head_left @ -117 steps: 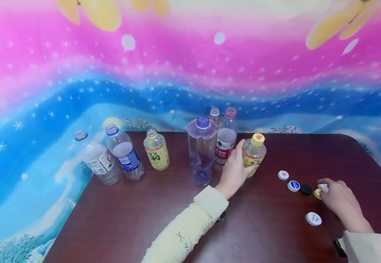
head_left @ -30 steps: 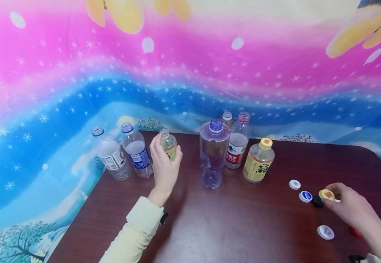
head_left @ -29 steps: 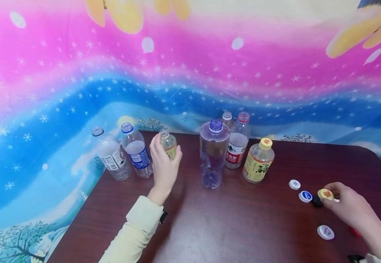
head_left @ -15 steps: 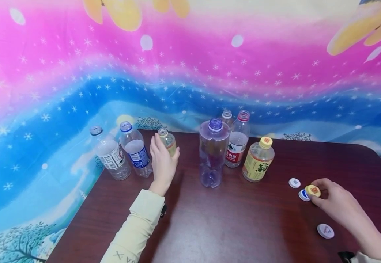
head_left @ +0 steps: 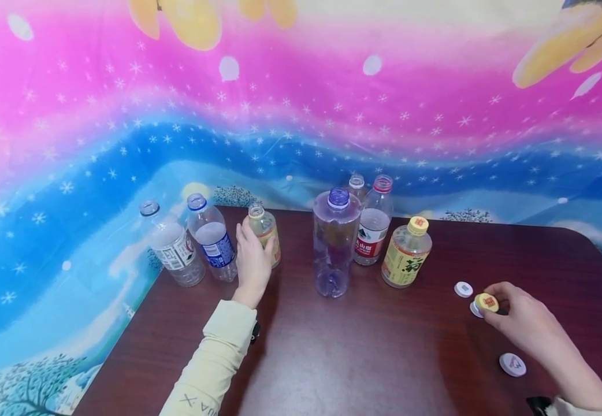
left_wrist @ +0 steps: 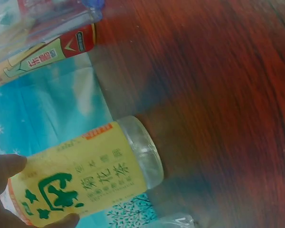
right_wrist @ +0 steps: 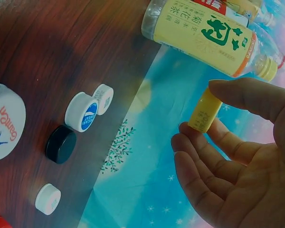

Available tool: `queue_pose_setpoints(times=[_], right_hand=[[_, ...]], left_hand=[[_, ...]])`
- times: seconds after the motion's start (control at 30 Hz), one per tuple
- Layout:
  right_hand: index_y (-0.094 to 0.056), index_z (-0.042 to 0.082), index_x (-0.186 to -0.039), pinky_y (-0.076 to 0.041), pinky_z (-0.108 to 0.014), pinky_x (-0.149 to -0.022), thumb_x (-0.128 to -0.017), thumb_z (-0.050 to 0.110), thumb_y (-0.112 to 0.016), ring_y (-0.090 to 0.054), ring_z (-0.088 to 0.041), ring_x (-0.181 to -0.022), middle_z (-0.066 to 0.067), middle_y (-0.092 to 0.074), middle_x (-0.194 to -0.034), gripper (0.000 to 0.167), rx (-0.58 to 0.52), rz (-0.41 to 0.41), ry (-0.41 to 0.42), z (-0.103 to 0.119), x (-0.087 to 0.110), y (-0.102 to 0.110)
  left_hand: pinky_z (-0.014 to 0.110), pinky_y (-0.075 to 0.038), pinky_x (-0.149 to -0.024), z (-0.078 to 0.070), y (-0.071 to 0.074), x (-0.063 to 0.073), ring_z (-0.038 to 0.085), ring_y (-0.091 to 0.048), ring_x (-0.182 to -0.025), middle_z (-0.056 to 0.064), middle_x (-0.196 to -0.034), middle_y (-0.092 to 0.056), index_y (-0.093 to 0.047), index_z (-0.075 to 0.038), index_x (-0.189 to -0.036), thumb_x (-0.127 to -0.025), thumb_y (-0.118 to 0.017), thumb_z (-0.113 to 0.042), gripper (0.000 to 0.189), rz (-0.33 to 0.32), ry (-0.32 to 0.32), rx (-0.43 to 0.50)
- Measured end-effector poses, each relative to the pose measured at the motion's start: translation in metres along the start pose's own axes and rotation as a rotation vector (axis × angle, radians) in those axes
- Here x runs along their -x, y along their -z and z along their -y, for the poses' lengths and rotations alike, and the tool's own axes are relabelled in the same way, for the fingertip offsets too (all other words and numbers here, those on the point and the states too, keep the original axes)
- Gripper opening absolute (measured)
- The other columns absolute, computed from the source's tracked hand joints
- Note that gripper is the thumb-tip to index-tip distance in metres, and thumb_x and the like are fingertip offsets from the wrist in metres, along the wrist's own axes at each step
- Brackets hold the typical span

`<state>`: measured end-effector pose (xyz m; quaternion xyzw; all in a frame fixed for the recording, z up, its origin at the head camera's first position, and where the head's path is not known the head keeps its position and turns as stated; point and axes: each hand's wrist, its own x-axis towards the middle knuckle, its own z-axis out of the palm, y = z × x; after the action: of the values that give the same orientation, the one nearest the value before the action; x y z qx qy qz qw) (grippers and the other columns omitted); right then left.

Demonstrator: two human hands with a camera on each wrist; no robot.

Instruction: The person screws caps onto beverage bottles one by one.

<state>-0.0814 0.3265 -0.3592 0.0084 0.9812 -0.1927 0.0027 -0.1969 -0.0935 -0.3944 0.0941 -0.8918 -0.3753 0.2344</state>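
Observation:
My left hand (head_left: 253,260) grips an uncapped plastic bottle with a yellow label (head_left: 268,238), standing upright on the table. In the left wrist view, the thumb and a finger lie on either side of that bottle's label (left_wrist: 71,178). Between thumb and fingers, my right hand (head_left: 527,323) pinches a yellow bottle cap (right_wrist: 205,110). It hovers above the loose caps, partly covering the white-and-blue cap (right_wrist: 81,112). A similar yellow-label bottle (head_left: 406,260) with a yellow cap on stands to the right of the middle.
Left are two uncapped bottles, one white-labelled (head_left: 175,251), one blue-labelled (head_left: 215,248). A tall purple bottle (head_left: 334,248), a red-labelled bottle (head_left: 370,242) and another clear bottle (head_left: 356,184) stand mid-table. White caps (head_left: 464,289) (head_left: 512,364) and a black cap (right_wrist: 61,145) lie right.
My left hand has gone from the capped yellow-label bottle to the uncapped one and now grips it. My right hand has picked up the yellow cap and moved left with it.

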Motion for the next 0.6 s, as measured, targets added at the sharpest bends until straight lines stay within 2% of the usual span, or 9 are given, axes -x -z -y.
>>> queue_pose_setpoints(times=[0.13, 0.2, 0.3, 0.4, 0.5, 0.6], right_hand=[[-0.056, -0.009, -0.106, -0.045, -0.047, -0.065, -0.080, 0.011, -0.069, -0.061, -0.035, -0.080, -0.024, -0.063, -0.090, 0.036, -0.006, -0.010, -0.008, 0.004, -0.001, 0.001], [-0.055, -0.009, -0.106, -0.045, -0.043, -0.063, -0.079, 0.010, -0.069, -0.059, -0.032, -0.078, -0.023, -0.062, -0.089, 0.036, -0.002, -0.040, -0.007, 0.007, -0.002, 0.002], [-0.056, -0.009, -0.105, -0.041, -0.037, -0.061, -0.077, 0.008, -0.069, -0.056, -0.030, -0.076, -0.023, -0.060, -0.088, 0.036, 0.006, -0.115, 0.010, 0.012, -0.004, 0.002], [-0.057, -0.008, -0.107, -0.041, -0.039, -0.061, -0.078, 0.009, -0.069, -0.057, -0.034, -0.079, -0.026, -0.061, -0.093, 0.036, 0.005, -0.178, 0.029, 0.021, -0.005, 0.004], [-0.059, -0.006, -0.111, -0.042, -0.041, -0.063, -0.082, 0.015, -0.068, -0.057, -0.037, -0.084, -0.027, -0.061, -0.101, 0.037, -0.009, -0.199, 0.035, 0.031, -0.005, 0.007], [-0.061, -0.003, -0.113, -0.040, -0.035, -0.061, -0.084, 0.018, -0.068, -0.059, -0.035, -0.083, -0.025, -0.063, -0.102, 0.037, -0.026, -0.222, 0.048, 0.041, -0.005, 0.009]], left_hand=[[0.058, -0.050, -0.086, 0.004, 0.001, 0.000, 0.044, -0.058, -0.112, 0.023, -0.137, -0.044, -0.031, -0.008, -0.141, -0.089, -0.067, -0.026, 0.066, 0.003, -0.013, 0.035], [0.057, -0.050, -0.086, 0.005, 0.001, 0.001, 0.042, -0.059, -0.110, 0.021, -0.134, -0.045, -0.032, -0.009, -0.140, -0.088, -0.068, -0.027, 0.066, 0.002, -0.013, 0.057], [0.056, -0.051, -0.087, 0.007, 0.002, 0.003, 0.041, -0.059, -0.110, 0.020, -0.132, -0.045, -0.033, -0.011, -0.140, -0.087, -0.069, -0.029, 0.066, 0.009, -0.004, 0.074], [0.056, -0.050, -0.089, 0.006, 0.004, 0.007, 0.040, -0.059, -0.110, 0.019, -0.131, -0.046, -0.034, -0.013, -0.140, -0.086, -0.070, -0.031, 0.067, 0.028, -0.004, 0.084], [0.056, -0.050, -0.090, 0.005, 0.008, 0.012, 0.038, -0.058, -0.112, 0.019, -0.130, -0.047, -0.035, -0.015, -0.141, -0.085, -0.071, -0.033, 0.068, 0.039, -0.012, 0.097], [0.055, -0.049, -0.092, 0.004, 0.014, 0.019, 0.036, -0.057, -0.113, 0.019, -0.129, -0.046, -0.035, -0.016, -0.142, -0.084, -0.072, -0.033, 0.070, 0.041, -0.017, 0.122]])
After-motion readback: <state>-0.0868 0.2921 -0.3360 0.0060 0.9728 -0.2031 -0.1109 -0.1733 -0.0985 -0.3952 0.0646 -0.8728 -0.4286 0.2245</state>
